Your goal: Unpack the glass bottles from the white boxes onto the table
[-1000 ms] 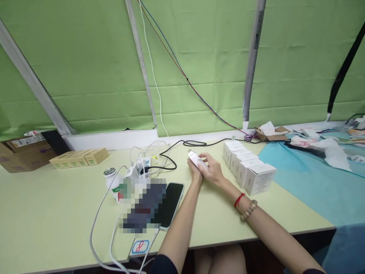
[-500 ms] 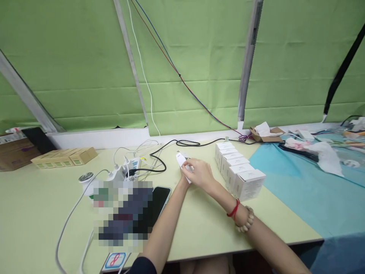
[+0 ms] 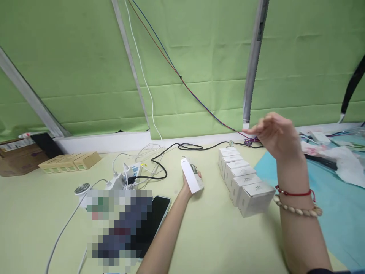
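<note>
Left hand [image 3: 186, 186]: wrapped around a white box [image 3: 190, 177], left of the row of cartons [image 3: 241, 175].
Right hand [image 3: 276, 135]: raised right of the cartons, fingers half-curled, grasping nothing I can see.
Table [image 3: 211, 232]: a phone [image 3: 156, 215] lies face up.

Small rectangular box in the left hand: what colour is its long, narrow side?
White; the small rectangular box shows it best in the head view.

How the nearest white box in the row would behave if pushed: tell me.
The nearest white box is probably stiff, given its straight edges and flat faces. Its blocky shape suggests sliding rather than rolling. Pushed away, it would likely nudge the next box, close behind it.
</note>
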{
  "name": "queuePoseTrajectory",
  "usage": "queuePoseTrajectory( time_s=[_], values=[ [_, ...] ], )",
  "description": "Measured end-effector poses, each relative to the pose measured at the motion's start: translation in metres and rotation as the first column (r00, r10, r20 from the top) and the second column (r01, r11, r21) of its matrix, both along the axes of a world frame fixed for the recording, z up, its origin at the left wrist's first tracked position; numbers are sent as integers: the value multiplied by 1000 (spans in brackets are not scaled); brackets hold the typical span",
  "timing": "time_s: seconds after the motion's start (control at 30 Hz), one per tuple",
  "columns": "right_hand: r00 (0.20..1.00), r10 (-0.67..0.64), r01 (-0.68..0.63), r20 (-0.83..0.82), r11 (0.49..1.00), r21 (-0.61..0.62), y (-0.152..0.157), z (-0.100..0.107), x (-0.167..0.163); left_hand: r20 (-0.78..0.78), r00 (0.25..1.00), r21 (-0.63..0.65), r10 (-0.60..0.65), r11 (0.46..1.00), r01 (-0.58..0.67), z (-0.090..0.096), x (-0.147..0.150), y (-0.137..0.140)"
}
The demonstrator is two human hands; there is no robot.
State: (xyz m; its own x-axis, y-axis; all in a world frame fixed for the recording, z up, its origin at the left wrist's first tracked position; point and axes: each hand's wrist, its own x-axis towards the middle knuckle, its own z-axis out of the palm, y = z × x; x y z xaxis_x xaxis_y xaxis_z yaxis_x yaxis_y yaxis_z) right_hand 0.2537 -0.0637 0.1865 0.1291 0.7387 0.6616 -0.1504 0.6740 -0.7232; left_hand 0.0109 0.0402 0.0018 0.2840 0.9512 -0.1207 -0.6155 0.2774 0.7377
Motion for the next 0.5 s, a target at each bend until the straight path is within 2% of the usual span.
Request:
queuePoseTrajectory(
  time_s=[0.07,0.13,0.2,0.27,0.33,0.4,0.5],
  values=[
    [972,-224,215,-64,968,-127,30,-19,26,4,1000,7,10,1000,-10,1,2,-2],
    [917,-397,386,29,869,-310,55,-42,49,8,1000,10,15,1000,-15,0,3,-1],
    [912,-394,406,117,820,-402,74,-68,68,26,999,3,21,1000,-22,-2,3,1],
    [914,-267,393,305,762,-514,89,-95,83,52,998,-4,22,1000,-22,-4,2,3],
    [881,-183,415,435,742,-527,104,-122,90,62,998,-8,12,1000,-11,-5,1,5],
    [868,-200,438,454,740,-511,121,-147,91,59,998,-9,1,1000,0,-6,0,7],
    [858,-240,451,455,777,-440,144,-179,82,80,997,-12,-10,1000,11,-7,-1,8]
  ],
)
